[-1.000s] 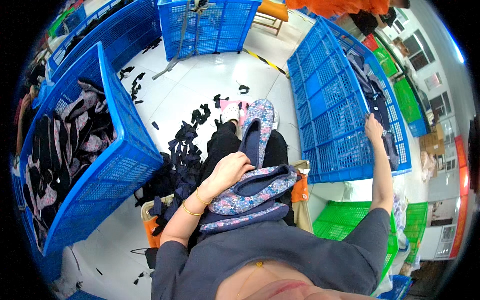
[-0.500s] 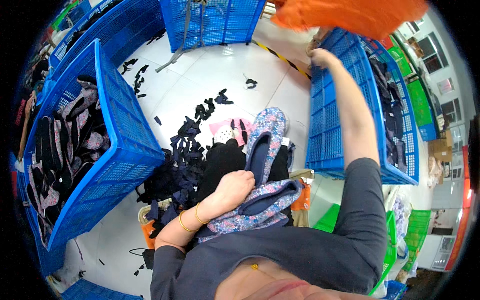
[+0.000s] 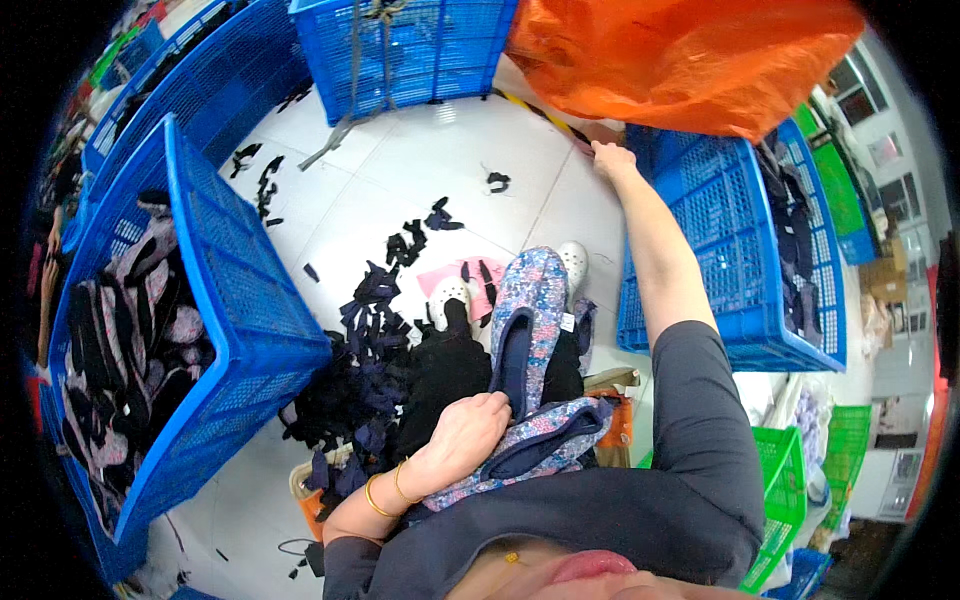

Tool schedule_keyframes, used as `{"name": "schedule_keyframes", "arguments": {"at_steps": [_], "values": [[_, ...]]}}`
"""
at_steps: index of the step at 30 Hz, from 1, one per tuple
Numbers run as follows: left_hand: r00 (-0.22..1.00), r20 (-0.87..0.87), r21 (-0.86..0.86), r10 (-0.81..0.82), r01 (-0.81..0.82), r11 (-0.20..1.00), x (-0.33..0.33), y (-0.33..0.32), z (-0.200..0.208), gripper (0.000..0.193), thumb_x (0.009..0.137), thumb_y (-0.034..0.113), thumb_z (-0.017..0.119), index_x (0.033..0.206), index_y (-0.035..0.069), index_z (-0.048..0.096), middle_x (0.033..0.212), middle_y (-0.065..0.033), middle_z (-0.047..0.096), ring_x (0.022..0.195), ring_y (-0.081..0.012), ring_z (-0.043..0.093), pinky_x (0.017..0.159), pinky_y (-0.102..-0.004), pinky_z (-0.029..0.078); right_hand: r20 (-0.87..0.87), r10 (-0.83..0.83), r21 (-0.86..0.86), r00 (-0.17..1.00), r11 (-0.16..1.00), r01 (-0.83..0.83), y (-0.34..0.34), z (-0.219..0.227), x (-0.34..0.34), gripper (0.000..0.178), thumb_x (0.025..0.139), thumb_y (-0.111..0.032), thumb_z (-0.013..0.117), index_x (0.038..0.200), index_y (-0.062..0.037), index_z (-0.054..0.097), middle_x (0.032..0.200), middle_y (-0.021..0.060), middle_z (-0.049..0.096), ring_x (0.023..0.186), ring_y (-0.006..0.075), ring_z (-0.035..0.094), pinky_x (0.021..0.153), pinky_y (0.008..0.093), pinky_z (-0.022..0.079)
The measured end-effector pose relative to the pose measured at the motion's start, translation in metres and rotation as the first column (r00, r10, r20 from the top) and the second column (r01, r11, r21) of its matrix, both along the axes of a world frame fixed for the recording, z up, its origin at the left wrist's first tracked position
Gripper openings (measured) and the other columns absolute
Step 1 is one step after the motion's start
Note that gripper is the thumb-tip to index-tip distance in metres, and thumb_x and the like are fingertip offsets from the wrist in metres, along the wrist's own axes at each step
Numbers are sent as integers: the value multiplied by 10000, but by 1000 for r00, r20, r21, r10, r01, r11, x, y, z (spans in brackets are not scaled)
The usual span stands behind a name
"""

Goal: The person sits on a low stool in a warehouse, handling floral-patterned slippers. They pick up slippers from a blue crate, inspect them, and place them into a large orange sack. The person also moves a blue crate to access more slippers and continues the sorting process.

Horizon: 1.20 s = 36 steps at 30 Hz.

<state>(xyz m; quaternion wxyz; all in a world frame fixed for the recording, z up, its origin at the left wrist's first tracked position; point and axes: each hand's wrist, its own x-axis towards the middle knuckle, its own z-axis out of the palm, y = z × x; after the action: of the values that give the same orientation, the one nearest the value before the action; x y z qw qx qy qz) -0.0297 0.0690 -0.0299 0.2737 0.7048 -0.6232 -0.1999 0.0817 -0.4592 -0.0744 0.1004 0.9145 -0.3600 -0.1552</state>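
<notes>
A blue-and-pink flecked slipper point(image 3: 540, 285) with a dark lining stands over my lap, sole end pointing away. My left hand point(image 3: 468, 432) is closed at its heel, and its wrist rests over more flecked slippers point(image 3: 550, 435) lying in my lap. My right arm stretches far out to the right. There my right hand point(image 3: 612, 160) is closed beside the blue mesh crate point(image 3: 690, 220), just below a large orange sack point(image 3: 690, 60). Something small and dark pink shows at its fingertips, too unclear to name.
At left, a tilted blue crate point(image 3: 250, 260) holds many slipper pieces. Dark fabric scraps point(image 3: 370, 380) lie heaped on the white floor by my legs. Another blue crate point(image 3: 410, 60) stands ahead, with a yellow-black floor stripe point(image 3: 540, 112) beside it. Green crates point(image 3: 780, 460) stand at right.
The orange sack has come lower and covers more of the right crate's top. My right hand has shifted left and slightly down. My left hand keeps its hold; the view has tilted a little.
</notes>
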Motion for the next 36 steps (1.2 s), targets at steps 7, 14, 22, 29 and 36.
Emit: {"name": "schedule_keyframes", "arguments": {"at_steps": [7,14,22,29,36], "values": [[1000,29,-57,-11,13,998,5,-3,5,83,810,113,554,807,40,593,843,-101,568,806,-267,606,711,-362,499,118,-46,436,992,900,-10,17,59,-7,446,770,-56,457,1195,-55,596,1140,182,636,824,311,694,773,422,558],[999,35,-63,32,-30,998,1,-1,6,72,810,110,573,792,48,603,819,-89,563,779,-246,614,699,-344,500,943,267,-328,200,855,401,-64,223,-48,549,819,-353,634,1222,-29,451,1195,260,478,1023,423,549,843,494,485],[998,39,-31,52,-51,998,-2,2,0,85,822,130,561,783,63,598,822,-81,553,777,-233,614,666,-345,504,950,-306,298,-64,949,-103,-131,291,-47,1313,594,-394,886,1440,61,-10,1175,187,562,708,252,663,543,330,516],[999,24,39,25,-26,999,-4,2,1,106,842,145,543,858,63,608,891,-76,569,805,-251,616,685,-354,506,756,58,81,652,980,-181,-132,159,43,296,823,-261,656,991,-18,652,845,138,692,779,224,671,635,379,526],[997,68,69,47,-52,996,-7,5,5,107,808,123,556,861,39,596,883,-82,568,786,-238,620,662,-347,514,62,573,355,817,753,-554,105,79,55,613,849,-214,602,1415,-172,369,1050,231,634,964,388,610,829,461,498]]}}
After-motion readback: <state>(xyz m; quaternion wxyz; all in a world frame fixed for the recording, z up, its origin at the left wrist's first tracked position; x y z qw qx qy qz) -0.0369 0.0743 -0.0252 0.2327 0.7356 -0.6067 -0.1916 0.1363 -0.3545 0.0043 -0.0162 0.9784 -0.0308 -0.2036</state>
